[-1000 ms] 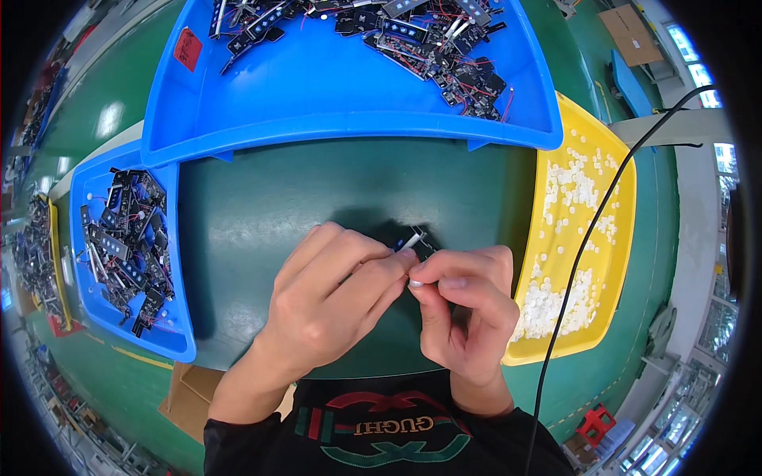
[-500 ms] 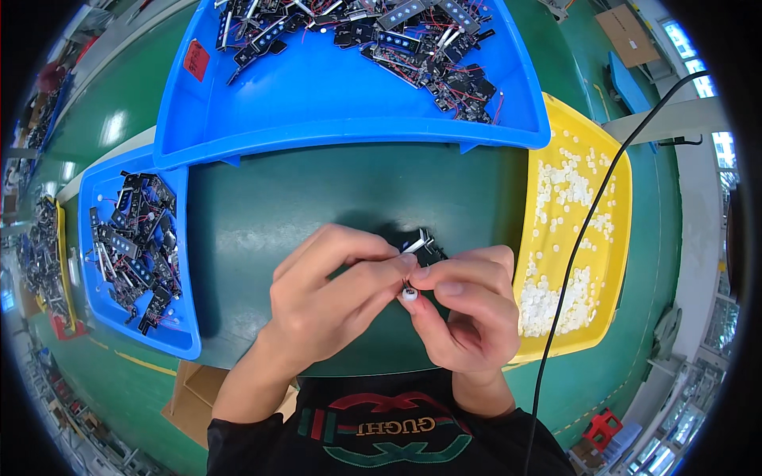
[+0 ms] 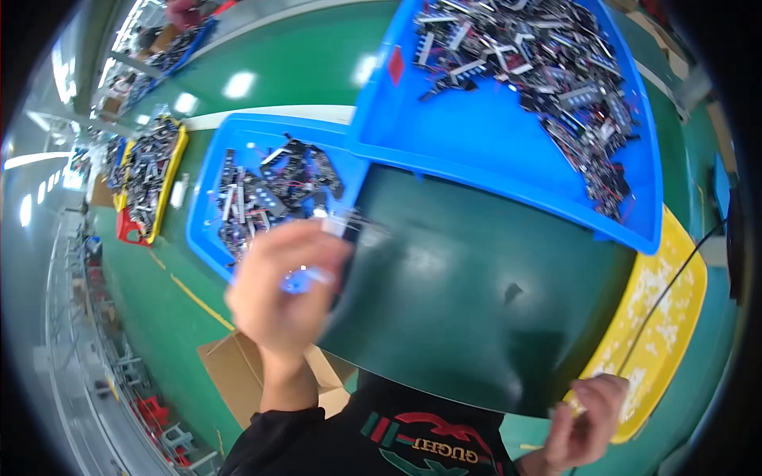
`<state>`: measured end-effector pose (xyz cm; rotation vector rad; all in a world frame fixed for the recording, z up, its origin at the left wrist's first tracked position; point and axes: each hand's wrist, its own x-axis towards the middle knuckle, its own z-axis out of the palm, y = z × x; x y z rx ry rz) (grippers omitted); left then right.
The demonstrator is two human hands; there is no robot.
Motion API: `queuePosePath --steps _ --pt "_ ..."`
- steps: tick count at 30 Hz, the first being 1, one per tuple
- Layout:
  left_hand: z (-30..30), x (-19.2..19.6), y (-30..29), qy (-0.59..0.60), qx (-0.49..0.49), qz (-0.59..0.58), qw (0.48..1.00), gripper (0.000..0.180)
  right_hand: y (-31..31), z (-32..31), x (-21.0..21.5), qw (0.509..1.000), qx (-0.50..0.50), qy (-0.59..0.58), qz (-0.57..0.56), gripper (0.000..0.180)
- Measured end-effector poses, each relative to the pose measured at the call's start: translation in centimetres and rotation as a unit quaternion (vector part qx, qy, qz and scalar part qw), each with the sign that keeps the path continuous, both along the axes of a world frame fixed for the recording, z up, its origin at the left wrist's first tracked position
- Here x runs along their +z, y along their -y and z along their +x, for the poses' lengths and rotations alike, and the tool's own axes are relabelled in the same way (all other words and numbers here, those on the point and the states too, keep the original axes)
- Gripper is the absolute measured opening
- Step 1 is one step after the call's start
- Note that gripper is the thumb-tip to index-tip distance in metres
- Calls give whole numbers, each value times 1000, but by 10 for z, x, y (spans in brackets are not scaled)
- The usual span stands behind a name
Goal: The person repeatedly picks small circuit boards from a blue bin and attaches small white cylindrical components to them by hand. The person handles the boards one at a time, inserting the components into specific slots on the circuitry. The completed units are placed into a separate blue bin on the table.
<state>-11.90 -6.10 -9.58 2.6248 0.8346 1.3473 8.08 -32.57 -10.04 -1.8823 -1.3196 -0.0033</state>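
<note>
My left hand (image 3: 282,289), blurred by motion, is closed on a small dark circuit board (image 3: 348,224) with a pale strip. It is over the near right edge of the smaller blue tray (image 3: 208,258), which holds a heap of similar boards and wires. At the lower right, my right hand (image 3: 591,419) is by the near edge of the yellow tray (image 3: 689,349). Its thumb and curled fingers stand apart, and nothing shows between them. Many small white round pieces (image 3: 652,305) lie scattered in the yellow tray.
A large blue tray (image 3: 468,178) full of circuit boards stands at the far right of the green tabletop (image 3: 444,278). A black cable (image 3: 663,297) crosses over the yellow tray. Below on the left is an open cardboard box (image 3: 234,369); a yellow bin (image 3: 176,170) stands farther left.
Both hands were together at the table's middle over a board and a small white piece. The left has moved left with a board, the right toward me and right. The view has turned left.
</note>
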Motion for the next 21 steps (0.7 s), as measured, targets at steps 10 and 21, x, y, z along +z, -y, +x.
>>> queuePosePath --steps 10,21 --pt "-158 -5 -120 -87 405 -105 904 22 27 51 -27 950 -206 66 -227 28" --pt "1 42 -46 -118 130 -150 973 25 23 54 -24 965 -203 30 -166 16"
